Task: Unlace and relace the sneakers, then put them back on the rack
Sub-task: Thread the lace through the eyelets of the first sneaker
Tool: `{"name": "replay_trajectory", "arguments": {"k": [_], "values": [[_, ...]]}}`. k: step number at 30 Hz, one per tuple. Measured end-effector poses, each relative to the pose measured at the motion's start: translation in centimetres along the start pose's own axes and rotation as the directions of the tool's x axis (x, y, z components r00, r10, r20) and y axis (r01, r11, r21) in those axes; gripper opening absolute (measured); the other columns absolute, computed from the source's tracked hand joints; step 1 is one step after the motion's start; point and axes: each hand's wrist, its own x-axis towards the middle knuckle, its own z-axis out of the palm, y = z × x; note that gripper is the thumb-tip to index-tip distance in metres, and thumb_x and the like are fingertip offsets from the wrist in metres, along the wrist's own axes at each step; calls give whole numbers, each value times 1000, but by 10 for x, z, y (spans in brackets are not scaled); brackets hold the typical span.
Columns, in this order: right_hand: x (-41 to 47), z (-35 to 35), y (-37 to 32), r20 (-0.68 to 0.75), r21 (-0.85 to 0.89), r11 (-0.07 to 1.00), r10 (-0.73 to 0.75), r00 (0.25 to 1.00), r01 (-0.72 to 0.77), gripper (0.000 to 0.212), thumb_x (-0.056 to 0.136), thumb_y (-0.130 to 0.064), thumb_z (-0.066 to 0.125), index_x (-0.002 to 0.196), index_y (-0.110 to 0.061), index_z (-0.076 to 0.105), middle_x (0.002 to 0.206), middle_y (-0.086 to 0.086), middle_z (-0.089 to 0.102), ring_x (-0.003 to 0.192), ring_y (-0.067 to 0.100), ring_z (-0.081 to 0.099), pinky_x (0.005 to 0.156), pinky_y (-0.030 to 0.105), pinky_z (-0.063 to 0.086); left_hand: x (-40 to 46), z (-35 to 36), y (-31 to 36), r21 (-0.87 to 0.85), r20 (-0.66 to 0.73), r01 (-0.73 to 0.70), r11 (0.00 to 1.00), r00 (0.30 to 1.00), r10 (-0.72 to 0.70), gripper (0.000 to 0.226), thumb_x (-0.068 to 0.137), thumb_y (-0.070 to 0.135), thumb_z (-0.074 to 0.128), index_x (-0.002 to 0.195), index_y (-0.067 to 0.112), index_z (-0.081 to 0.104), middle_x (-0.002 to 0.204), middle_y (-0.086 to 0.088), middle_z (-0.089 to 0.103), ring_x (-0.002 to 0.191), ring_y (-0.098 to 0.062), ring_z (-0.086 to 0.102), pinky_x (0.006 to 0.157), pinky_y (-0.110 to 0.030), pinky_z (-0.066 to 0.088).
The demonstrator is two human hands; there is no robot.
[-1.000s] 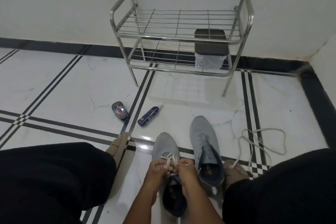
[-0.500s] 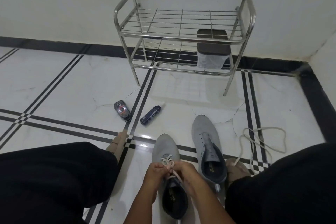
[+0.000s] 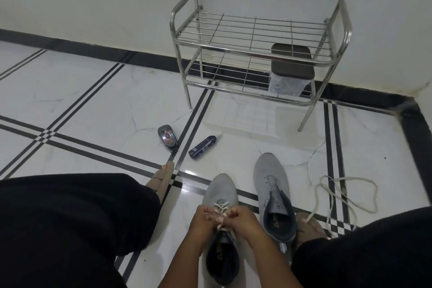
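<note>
Two grey sneakers stood on the white tiled floor (image 3: 93, 105) between the person's black-trousered legs, both with their long axes running roughly away from the person and their toes pointing toward the rack (image 3: 259, 37). The left sneaker (image 3: 221, 190) lay nearer the person, its toe leaning slightly to the right, its dark opening toward the camera. The right sneaker (image 3: 272, 177) sat just beside it and a little further forward, its toe tilted slightly left, with bare eyelets and its tongue exposed. A small gold mark showed on each insole, too small to read.

Both hands met over the left sneaker's throat. The left hand (image 3: 202, 222) had its fingers curled and pinched the pale lace (image 3: 221, 207), which crossed over the upper eyelets. The right hand (image 3: 243, 221) was likewise curled around the lace, knuckles up, touching the left hand.

A loose lace (image 3: 346, 190) lay in open loops on the floor to the right of the right sneaker, one end trailing toward the person's right foot.

The metal two-tier rack stood against the wall, well apart from the shoes, holding a clear container with a dark lid (image 3: 291, 70) on the right end of its lower shelf. On the floor between rack and shoes lay a black oval sponge case (image 3: 167, 139) with a red label and a dark blue bottle (image 3: 203, 146) on its side, nozzle toward the rack; their printing was unreadable.
</note>
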Motion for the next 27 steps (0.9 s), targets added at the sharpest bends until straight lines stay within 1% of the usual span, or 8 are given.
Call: {"name": "replay_trajectory", "arguments": {"k": [3, 6, 8, 11, 17, 21, 24, 27], "values": [[2, 2, -7, -60, -342, 937, -97, 993, 71, 28, 82, -13, 70, 62, -23, 53, 66, -6, 58, 62, 8, 56, 55, 17, 43, 9, 1, -6, 29, -47, 30, 999, 998, -29, 23, 81, 3, 62, 96, 16, 50, 93, -10, 63, 74, -16, 59, 51, -18, 44], [1, 11, -3, -112, -675, 730, -244, 963, 107, 15, 87, -21, 55, 72, -23, 51, 81, -5, 53, 70, 13, 52, 64, 29, 45, 11, 5, -6, 92, -91, 22, 996, 996, -14, 21, 79, 8, 62, 94, 20, 52, 90, -5, 65, 78, -18, 63, 62, -26, 53], [-6, 18, 4, -159, -629, 767, -289, 944, 128, 10, 90, -27, 42, 91, -20, 50, 93, -1, 54, 76, 16, 56, 65, 31, 48, 11, 7, -6, 62, -69, 15, 998, 998, -11, 15, 87, 8, 53, 95, 20, 57, 90, -6, 67, 80, -20, 66, 70, -31, 57], [-12, 24, 14, -151, -531, 819, -343, 927, 217, 25, 94, -25, 36, 112, -16, 52, 112, 2, 55, 95, 23, 58, 72, 27, 43, 11, 7, -3, 41, 41, -8, 999, 999, 6, 27, 96, 2, 43, 90, 15, 65, 87, -4, 66, 73, -14, 63, 58, -18, 53], [-7, 17, 15, -171, -557, 789, -415, 893, 259, 15, 92, -10, 49, 104, -12, 58, 107, 2, 53, 95, 24, 56, 77, 30, 47, 10, 4, -2, 219, 175, -72, 973, 984, 33, 29, 95, 0, 42, 85, 11, 67, 78, 0, 65, 64, -1, 62, 54, -11, 45], [-6, 10, 16, -353, -466, 879, -289, 890, 101, 18, 88, -17, 58, 73, -23, 51, 87, -5, 57, 76, 15, 55, 62, 27, 43, 13, 2, -13, 584, -52, -132, 801, 979, 199, 20, 93, 12, 47, 94, 20, 66, 98, -1, 66, 84, -11, 58, 70, -25, 47], [-9, -1, 25, -520, -232, 972, -91, 849, -38, 25, 86, -19, 66, 67, -18, 50, 74, -3, 61, 68, 15, 55, 52, 21, 37, 8, -2, -24, 774, -225, -5, 634, 933, 282, 21, 96, 19, 45, 107, 21, 63, 106, 2, 62, 97, -14, 55, 74, -22, 43], [-5, -5, 33, -472, -143, 983, 36, 881, -117, 25, 84, -25, 70, 67, -17, 52, 72, -1, 65, 71, 21, 62, 58, 27, 48, 13, -1, -30, 751, -220, 27, 659, 952, 212, 22, 96, 19, 43, 110, 16, 60, 109, -1, 61, 101, -17, 56, 79, -24, 46]]}}
